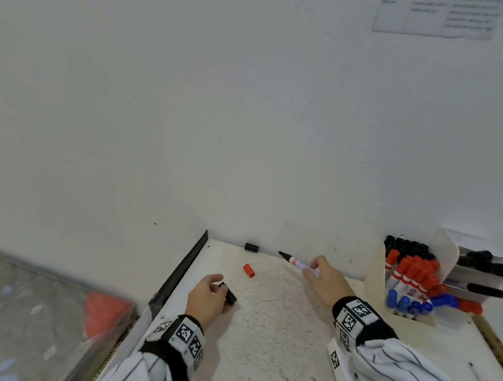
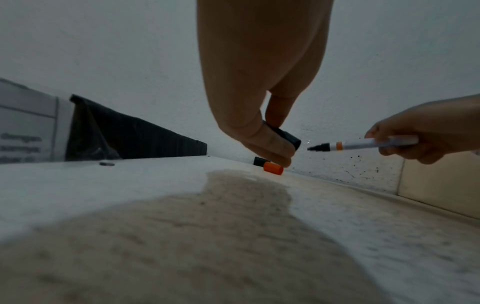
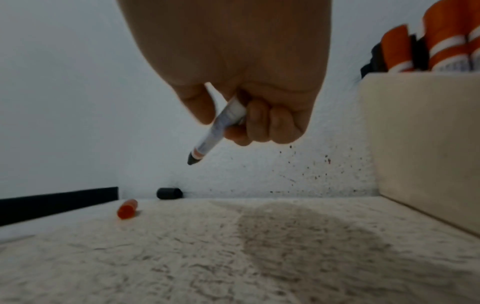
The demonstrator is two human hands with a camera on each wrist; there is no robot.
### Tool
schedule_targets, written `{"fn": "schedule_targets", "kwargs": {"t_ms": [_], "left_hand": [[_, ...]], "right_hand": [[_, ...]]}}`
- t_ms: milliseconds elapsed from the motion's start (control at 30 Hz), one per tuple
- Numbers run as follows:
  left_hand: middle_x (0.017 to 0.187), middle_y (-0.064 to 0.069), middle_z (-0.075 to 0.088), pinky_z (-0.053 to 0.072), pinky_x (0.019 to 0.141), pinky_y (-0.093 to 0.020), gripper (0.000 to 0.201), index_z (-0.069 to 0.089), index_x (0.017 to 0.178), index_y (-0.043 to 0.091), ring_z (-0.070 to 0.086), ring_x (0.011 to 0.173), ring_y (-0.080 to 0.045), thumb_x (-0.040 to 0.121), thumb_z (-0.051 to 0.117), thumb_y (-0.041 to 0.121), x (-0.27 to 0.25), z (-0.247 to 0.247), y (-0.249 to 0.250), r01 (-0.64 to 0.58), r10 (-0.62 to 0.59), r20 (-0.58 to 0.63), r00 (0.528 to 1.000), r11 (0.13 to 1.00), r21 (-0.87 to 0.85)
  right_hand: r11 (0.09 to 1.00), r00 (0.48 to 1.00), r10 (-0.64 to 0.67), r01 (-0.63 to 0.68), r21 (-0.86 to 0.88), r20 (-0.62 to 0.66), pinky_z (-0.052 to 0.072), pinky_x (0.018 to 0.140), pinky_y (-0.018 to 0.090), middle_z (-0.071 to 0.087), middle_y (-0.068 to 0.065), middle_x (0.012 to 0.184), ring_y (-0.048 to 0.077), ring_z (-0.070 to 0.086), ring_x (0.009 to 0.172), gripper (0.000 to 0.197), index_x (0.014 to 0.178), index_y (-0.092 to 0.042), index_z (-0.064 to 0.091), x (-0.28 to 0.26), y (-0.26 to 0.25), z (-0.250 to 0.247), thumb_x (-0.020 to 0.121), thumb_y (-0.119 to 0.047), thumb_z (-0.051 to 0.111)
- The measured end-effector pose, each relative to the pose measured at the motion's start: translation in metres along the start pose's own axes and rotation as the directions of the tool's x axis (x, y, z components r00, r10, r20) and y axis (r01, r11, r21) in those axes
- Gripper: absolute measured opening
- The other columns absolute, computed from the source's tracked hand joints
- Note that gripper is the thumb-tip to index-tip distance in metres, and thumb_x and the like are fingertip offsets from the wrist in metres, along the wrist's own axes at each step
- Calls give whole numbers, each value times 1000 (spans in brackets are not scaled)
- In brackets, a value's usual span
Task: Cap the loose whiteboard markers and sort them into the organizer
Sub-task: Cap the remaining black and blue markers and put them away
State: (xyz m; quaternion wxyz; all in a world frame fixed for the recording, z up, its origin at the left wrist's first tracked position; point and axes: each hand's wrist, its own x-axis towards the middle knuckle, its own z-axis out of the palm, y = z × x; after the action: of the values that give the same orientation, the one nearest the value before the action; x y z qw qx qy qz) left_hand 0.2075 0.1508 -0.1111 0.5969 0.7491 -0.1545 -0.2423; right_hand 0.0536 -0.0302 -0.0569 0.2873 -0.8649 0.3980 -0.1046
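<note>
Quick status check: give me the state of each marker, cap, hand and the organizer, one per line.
Uncapped marker: no cap, black tip bare, held off the table.
Right hand: grips the uncapped marker's barrel.
Black cap: pinched, off the table, close to the marker's tip.
Left hand: pinches the black cap.
Red cap: loose, lying on the table.
Second black cap: loose, by the wall.
Organizer: holds capped black, red and blue markers.

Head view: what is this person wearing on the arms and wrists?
Both arms wear white sleeves with thin dark pinstripes. Each wrist carries a black band holding white blocks printed with black-and-white square code markers. The left hand and right hand are bare, without gloves.
</note>
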Motion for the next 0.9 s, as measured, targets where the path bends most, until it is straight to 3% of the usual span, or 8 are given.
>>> {"fn": "schedule_targets", "kwargs": {"t_ms": [100,300,433,533,633,733,833,900], "left_hand": [[106,-13,59,58,70,-29,15,59,104,11,67,83,-28,94,48,5,-10,9,5,-3,-2,-36,999,992,-126],[103,-21,64,56,53,-19,14,53,107,5,67,71,-23,95,46,3,-31,22,21,77,-81,5,997,919,-388],[94,-19,66,55,50,-19,16,52,110,2,69,60,-18,95,44,1,-48,31,31,125,-77,133,988,904,-408],[94,-18,64,55,50,-18,15,52,109,3,68,58,-14,96,44,1,-57,33,33,124,-64,161,985,909,-398],[91,-15,66,57,55,-20,15,55,107,2,69,66,-19,95,46,2,-65,33,35,134,-55,236,970,933,-334],[84,-14,65,57,52,-24,11,58,95,5,68,56,-20,95,47,5,-76,31,38,128,-54,312,948,967,-219],[61,-9,49,38,40,-22,25,53,71,6,47,39,-18,93,42,10,-83,31,40,-27,12,314,949,999,42],[56,-3,39,28,45,-23,32,44,60,11,34,44,-15,92,40,13,-90,36,41,-197,110,326,939,948,250]], "right_hand": [[988,989,-142,144,-49,41,30,53,28,49,-4,67,15,43,58,15,92,-25,44,-28,1,-9,94,-40,44],[956,957,-280,286,-71,81,33,55,26,53,-3,72,14,45,61,10,91,-31,48,-71,7,-14,91,-40,50],[951,952,-304,306,-38,39,34,56,26,55,-2,73,15,45,61,7,89,-33,48,-87,12,-17,91,-39,51],[954,953,-301,301,-7,-30,35,57,27,55,-3,72,13,46,61,6,88,-33,48,-96,18,-21,91,-37,52],[953,953,-304,303,-18,-17,37,58,27,54,-5,72,12,46,63,6,89,-34,49,-103,22,-24,90,-37,53],[950,950,-311,312,-18,36,37,59,24,50,-9,70,10,45,64,7,91,-32,49,-112,20,-23,90,-36,55],[932,939,-328,339,-130,101,34,56,19,52,-9,75,8,44,64,19,104,-29,54,-126,15,-17,88,-39,56],[923,931,-338,356,-144,137,34,57,20,53,-5,80,12,47,67,23,110,-24,56,-134,12,-10,90,-35,53]]}}
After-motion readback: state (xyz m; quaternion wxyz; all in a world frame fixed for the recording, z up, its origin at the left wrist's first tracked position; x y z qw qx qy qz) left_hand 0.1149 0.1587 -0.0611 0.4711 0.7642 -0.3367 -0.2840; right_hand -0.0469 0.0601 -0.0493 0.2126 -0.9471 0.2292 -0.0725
